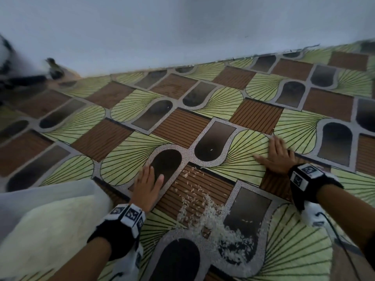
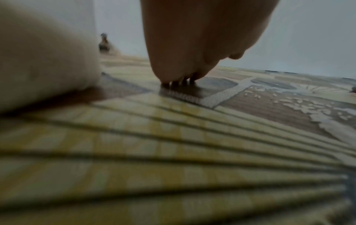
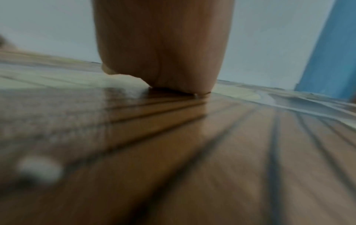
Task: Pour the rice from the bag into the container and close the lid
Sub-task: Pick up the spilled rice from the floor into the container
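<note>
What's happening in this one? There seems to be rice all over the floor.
A person has both hands flat on a patterned floor mat. Spilled rice lies scattered and heaped between the arms. The left hand rests just left of the rice, beside a white bag of rice; the right hand rests farther right, fingers spread. Neither hand holds anything. No container or lid is in view, so the pouring looks unfinished or gone wrong.

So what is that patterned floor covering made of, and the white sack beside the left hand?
The floor covering looks like printed vinyl sheet: smooth and faintly glossy, with the wood planks and green fans as flat print, and it reflects the fingers in the left wrist view. The sack looks like thin, translucent white material, plastic or woven; the blur leaves that open. Its creamy tint may be rice inside.
</note>
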`<state>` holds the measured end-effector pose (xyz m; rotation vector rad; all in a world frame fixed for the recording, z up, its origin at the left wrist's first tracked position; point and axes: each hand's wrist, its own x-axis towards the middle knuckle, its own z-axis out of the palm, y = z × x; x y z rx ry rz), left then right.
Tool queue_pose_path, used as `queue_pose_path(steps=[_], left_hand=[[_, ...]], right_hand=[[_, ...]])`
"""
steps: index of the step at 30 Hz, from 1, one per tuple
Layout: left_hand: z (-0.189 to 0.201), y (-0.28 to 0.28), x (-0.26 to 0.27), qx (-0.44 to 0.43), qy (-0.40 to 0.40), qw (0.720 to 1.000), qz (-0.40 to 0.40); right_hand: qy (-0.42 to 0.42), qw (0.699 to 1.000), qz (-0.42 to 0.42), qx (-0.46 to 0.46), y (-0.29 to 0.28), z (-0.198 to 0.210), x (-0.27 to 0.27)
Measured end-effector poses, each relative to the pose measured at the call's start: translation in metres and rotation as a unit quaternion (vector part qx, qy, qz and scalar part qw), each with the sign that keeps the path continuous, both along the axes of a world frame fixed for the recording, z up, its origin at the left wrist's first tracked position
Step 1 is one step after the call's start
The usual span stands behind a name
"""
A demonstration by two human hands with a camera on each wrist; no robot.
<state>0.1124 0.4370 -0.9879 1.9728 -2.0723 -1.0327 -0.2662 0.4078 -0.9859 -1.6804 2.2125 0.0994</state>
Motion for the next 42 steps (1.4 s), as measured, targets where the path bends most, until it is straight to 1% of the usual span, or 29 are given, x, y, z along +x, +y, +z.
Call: queue_pose_path(steps=[1,2,3,4,6,8,11,13,16,20,22,24,25,26,28,30,32,34,37,40,42], left_hand=[[0.002,0.003,-0.001,0.017,-0.018,1.0,0.007],[-0.004,0.006,0.0,-0.024,-0.055,0.998,-0.011],[-0.011,0.007,0.004,-0.04,-0.058,0.997,-0.017],[-0.013,0.008,0.002,-0.038,-0.07,0.997,-0.01],[-0.014,0.009,-0.001,-0.024,-0.041,0.999,0.011],[-0.011,0.008,-0.004,-0.028,-0.028,0.999,0.03],[-0.018,0.007,-0.002,-0.02,-0.051,0.998,0.017],[-0.021,0.005,-0.001,-0.021,-0.062,0.998,0.006],[-0.021,0.006,0.0,-0.037,-0.067,0.997,0.004],[-0.023,0.009,0.002,-0.062,-0.078,0.995,-0.008],[-0.02,0.011,0.0,-0.076,-0.046,0.996,-0.004],[-0.015,0.01,-0.005,-0.077,0.024,0.997,0.01],[-0.012,0.007,-0.007,-0.075,0.053,0.996,0.006],[-0.012,0.003,-0.01,-0.078,0.073,0.994,-0.006],[-0.011,-0.01,-0.018,-0.08,0.09,0.991,-0.049],[-0.009,-0.023,-0.031,-0.062,0.072,0.99,-0.106],[-0.005,-0.028,-0.047,-0.04,0.051,0.986,-0.152],[-0.003,-0.024,-0.057,-0.043,0.045,0.976,-0.21],[-0.005,0.0,-0.059,-0.061,0.011,0.948,-0.312],[-0.003,0.033,-0.053,-0.056,-0.015,0.909,-0.412],[0.003,0.051,-0.044,-0.041,-0.011,0.899,-0.436]], right_hand=[[0.001,1.0,0.029,0.006,-0.006,0.002,0.01],[0.002,0.997,0.07,0.016,-0.011,0.003,0.02],[-0.002,0.993,0.116,0.024,-0.017,0.005,0.03],[-0.003,0.986,0.161,0.03,-0.024,0.004,0.039],[-0.005,0.974,0.221,0.044,-0.035,0.001,0.056],[-0.011,0.963,0.263,0.054,-0.04,0.001,0.072],[-0.012,0.944,0.325,0.059,-0.041,0.003,0.092],[-0.009,0.922,0.383,0.062,-0.037,0.005,0.105],[-0.008,0.871,0.488,0.054,-0.021,0.003,0.122],[-0.025,0.818,0.573,0.047,0.012,0.001,0.135],[-0.015,0.793,0.607,0.046,0.03,0.0,0.14],[-0.012,0.773,0.632,0.044,0.049,-0.003,0.145],[-0.017,0.769,0.638,0.041,0.058,-0.003,0.147],[-0.026,0.769,0.637,0.044,0.067,-0.001,0.148],[-0.06,0.79,0.608,0.062,0.082,0.007,0.149],[-0.098,0.828,0.547,0.073,0.096,0.017,0.146],[-0.118,0.875,0.466,0.059,0.11,0.026,0.132],[-0.106,0.916,0.384,0.04,0.121,0.028,0.106],[-0.061,0.962,0.264,0.044,0.129,0.022,0.053],[-0.01,0.985,0.163,0.054,0.128,0.016,0.011],[-0.006,0.991,0.119,0.059,0.127,0.014,0.0]])
